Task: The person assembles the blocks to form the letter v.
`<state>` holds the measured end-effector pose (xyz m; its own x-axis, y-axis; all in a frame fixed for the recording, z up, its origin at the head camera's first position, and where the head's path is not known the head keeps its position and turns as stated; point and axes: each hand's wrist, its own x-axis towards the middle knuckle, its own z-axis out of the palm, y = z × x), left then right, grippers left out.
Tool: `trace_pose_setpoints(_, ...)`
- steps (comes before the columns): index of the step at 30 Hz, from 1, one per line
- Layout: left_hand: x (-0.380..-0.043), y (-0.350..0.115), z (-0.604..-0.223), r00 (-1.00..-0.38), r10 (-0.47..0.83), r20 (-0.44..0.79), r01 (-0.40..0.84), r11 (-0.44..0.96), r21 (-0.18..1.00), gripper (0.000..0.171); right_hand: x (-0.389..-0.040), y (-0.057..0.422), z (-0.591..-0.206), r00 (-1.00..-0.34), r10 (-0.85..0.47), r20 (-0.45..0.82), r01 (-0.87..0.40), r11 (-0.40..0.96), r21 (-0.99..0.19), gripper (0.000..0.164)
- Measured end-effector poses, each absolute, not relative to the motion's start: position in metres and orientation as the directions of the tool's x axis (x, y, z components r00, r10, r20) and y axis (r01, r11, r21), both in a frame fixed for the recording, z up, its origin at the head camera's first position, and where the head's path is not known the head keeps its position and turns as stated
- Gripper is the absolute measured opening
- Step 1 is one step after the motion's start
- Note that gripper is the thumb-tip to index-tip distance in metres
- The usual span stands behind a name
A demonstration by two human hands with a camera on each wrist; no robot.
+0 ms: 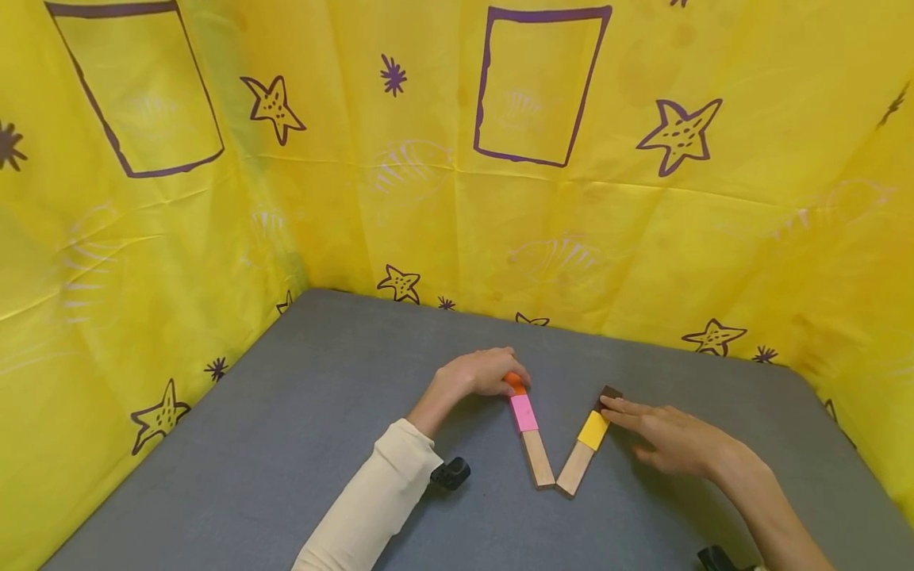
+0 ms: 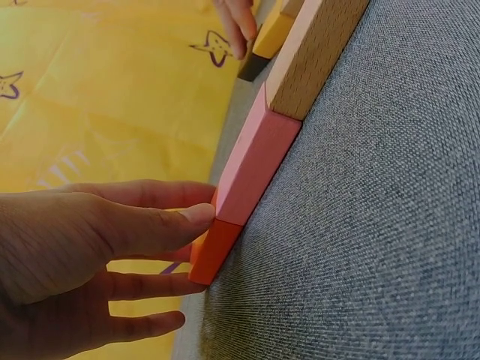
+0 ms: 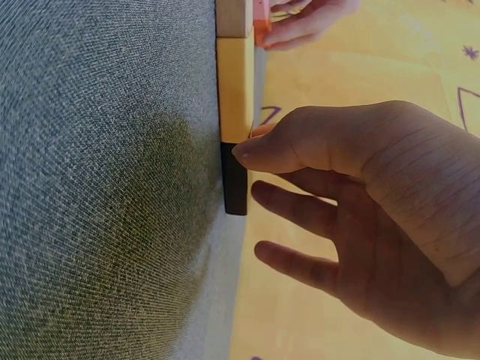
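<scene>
Small blocks lie end to end in two slanted rows that form a V on the grey table. The left row has an orange block (image 2: 215,253) at its far end, then a pink block (image 1: 524,413) and a plain wooden block (image 1: 538,460). My left hand (image 1: 481,371) pinches the orange block between thumb and fingers. In the right row, a dark brown block (image 3: 235,180) tops a yellow block (image 1: 593,431) and another plain wooden block (image 1: 574,469). My right hand (image 1: 674,436) touches the dark brown block with outstretched fingers, its thumb held apart below.
The grey table (image 1: 300,412) has a cloth-like surface. Yellow fabric (image 1: 428,206) printed with starfish and fish shapes hangs along its back and sides. A black wrist device (image 1: 451,473) sits at the left cuff, and another black device (image 1: 716,557) shows by the right wrist.
</scene>
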<state>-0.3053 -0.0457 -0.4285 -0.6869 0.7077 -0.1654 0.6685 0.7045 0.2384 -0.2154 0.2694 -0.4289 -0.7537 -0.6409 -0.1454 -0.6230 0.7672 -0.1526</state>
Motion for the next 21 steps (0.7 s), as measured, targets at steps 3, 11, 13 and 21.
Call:
trace_pose_setpoints(3, -0.3049, -0.0454, -0.4285, -0.691, 0.702, -0.171, 0.661, 0.710, 0.242, 0.034, -0.2151, 0.2690, -0.4289, -0.754, -0.640, -0.151, -0.622, 0.768, -0.152, 0.061)
trace_pose_setpoints(11, -0.3051, -0.0467, -0.4288, -0.692, 0.702, -0.166, 0.662, 0.710, 0.242, 0.033, -0.2152, 0.2694, -0.4285, -0.752, -0.643, -0.145, -0.627, 0.765, -0.144, 0.060)
trace_pose_setpoints(13, -0.3054, -0.0469, -0.4290, -0.692, 0.703, -0.164, 0.663, 0.709, 0.240, 0.033, -0.2154, 0.2701, -0.4283, -0.750, -0.647, -0.137, -0.631, 0.762, -0.141, 0.061)
trace_pose_setpoints(21, -0.3069, -0.0464, -0.4305, -0.703, 0.692, -0.162, 0.649, 0.718, 0.252, 0.034, -0.2164, 0.2711, -0.4294, -0.750, -0.649, -0.129, -0.635, 0.760, -0.139, 0.061)
